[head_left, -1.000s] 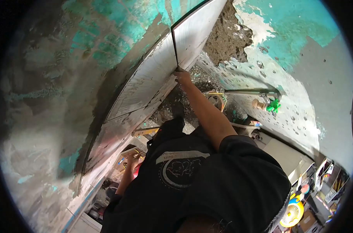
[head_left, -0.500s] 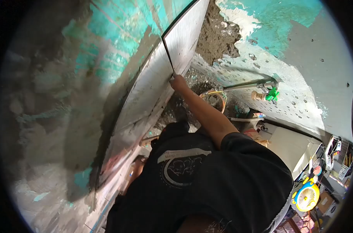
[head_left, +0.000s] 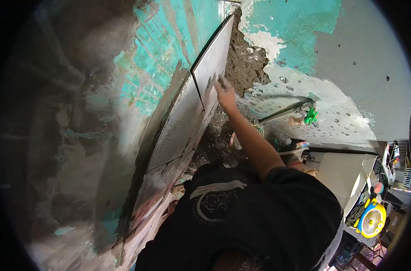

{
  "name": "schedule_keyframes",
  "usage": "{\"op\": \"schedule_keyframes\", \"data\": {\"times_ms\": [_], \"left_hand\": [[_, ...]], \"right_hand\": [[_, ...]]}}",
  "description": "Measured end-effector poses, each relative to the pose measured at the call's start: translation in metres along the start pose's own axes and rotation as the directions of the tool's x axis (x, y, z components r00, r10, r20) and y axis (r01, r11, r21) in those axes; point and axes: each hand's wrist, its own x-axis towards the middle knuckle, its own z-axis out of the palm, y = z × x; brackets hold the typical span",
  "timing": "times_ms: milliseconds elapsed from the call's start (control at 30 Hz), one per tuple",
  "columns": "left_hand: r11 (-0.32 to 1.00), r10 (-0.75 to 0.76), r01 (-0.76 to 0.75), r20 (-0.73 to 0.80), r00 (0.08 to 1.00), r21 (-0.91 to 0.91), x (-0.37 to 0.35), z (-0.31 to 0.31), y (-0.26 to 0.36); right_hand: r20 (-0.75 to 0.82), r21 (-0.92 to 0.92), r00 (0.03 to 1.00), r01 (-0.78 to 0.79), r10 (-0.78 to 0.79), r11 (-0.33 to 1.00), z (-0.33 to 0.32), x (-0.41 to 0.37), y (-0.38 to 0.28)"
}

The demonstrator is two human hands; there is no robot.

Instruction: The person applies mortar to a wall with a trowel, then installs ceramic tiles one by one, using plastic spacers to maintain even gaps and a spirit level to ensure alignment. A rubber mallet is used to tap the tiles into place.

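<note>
Reaching with the right hand (head_left: pixel 225 93) to the pale tile (head_left: pixel 214 54), left of the rough mortar patch (head_left: pixel 247 58) (cannot tell if pinching or spreading fingers); below-right of that patch, a green-handled tap (head_left: pixel 311 116).

Across the black shirt (head_left: pixel 259 217), a pale printed banner (head_left: pixel 218 187) is showing small lettering, but those letters are blurring out; no word, brand or number is coming through anywhere.

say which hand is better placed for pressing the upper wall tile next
Right, most likely: the right hand is stretched out at the upper tile, overlapping its edge in view, though contact is unclear. The left hand can't be clearly made out.
</note>
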Motion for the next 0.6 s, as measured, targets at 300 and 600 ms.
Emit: {"op": "schedule_keyframes", "data": {"times_ms": [300,600], "left_hand": [[0.997,-0.032,0.031,-0.014,0.999,-0.075,0.027,0.022,0.003],[0.888,0.323,-0.358,-0.162,0.932,-0.289,0.009,-0.026,0.244]], "right_hand": [[0.250,-0.151,0.944,0.257,-0.215,0.954,-0.022,0.060,-0.107],[0.480,0.248,0.774,-0.571,0.413,0.782,-0.007,0.055,-0.016]]}}
